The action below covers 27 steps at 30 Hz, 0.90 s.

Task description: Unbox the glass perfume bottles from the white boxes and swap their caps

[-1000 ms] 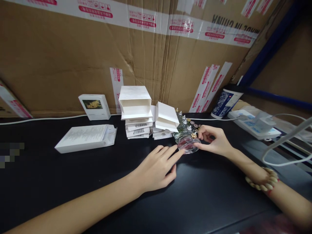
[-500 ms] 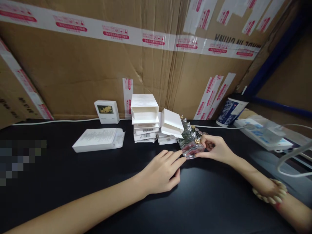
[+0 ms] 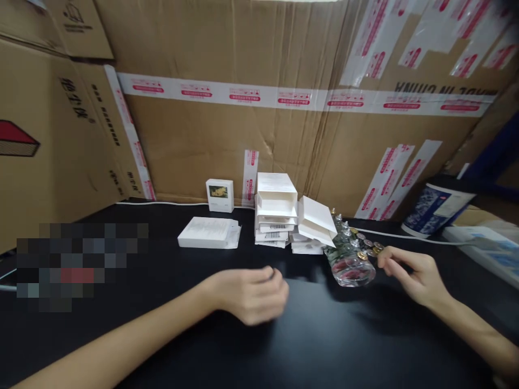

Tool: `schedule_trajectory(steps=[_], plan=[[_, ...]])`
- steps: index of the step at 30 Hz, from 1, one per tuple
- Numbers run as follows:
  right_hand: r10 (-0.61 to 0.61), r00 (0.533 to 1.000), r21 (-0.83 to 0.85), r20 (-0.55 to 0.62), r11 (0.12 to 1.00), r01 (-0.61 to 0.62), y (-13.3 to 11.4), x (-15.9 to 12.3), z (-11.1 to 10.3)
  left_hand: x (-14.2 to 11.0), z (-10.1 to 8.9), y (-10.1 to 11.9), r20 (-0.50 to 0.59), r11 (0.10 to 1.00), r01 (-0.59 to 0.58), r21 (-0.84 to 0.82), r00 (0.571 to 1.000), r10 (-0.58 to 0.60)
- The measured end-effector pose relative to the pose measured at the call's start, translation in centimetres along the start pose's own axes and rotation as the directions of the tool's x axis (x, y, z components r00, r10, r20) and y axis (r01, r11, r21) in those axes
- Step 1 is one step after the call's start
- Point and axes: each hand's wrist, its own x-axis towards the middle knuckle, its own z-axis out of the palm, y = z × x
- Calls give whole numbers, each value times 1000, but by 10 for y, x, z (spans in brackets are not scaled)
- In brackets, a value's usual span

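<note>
My left hand (image 3: 255, 296) hovers over the black tabletop, its fingers loosely curled and slightly blurred; I see nothing in it. To the right, my right hand (image 3: 417, 275) has its thumb and fingers pinched together beside several small round metallic caps (image 3: 368, 244). Whether a cap is between those fingertips is hidden. A clear glass bottle with a pinkish tint (image 3: 353, 270) and a gold neck stands at the front of a row, apart from both hands. Behind it are more glass bottles (image 3: 338, 240) with silver tops, partly covered by a white open box (image 3: 318, 219).
White open boxes (image 3: 278, 202) are stacked at the centre back. A flat white box (image 3: 205, 232) lies to their left, and a small white box with a picture (image 3: 219, 197) stands behind it. Cardboard (image 3: 203, 140) walls the back. A blue patterned cup (image 3: 433, 208) and power strip (image 3: 490, 251) are at right.
My left hand has drawn away from the front bottle and curled. My right hand has let go of that bottle and moved to its right, by the caps. The view has swung left.
</note>
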Motion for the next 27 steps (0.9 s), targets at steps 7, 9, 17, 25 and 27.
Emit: schedule_trajectory(steps=[7, 9, 17, 25, 27], plan=[[-74, 983, -81, -166, 995, 61, -10, 5, -6, -81, -21, -51, 300, 744, 647, 168, 686, -663], [-62, 974, -99, -220, 994, 41, -9, 4, -7, -96, -18, -56, 464, 582, 789, 197, 448, -765], [-107, 958, -202, -267, 978, 53, -17, 2, -5, -92, -9, -49, 635, 251, 877, 410, -78, -768], [-326, 925, -374, -197, 897, 236, -43, 11, -1, -51, -26, -34, 641, 361, 898, 252, 125, -758], [-345, 921, -342, -182, 900, 270, -51, 12, 4, -44, -28, -28, 628, 378, 900, 217, 168, -760]])
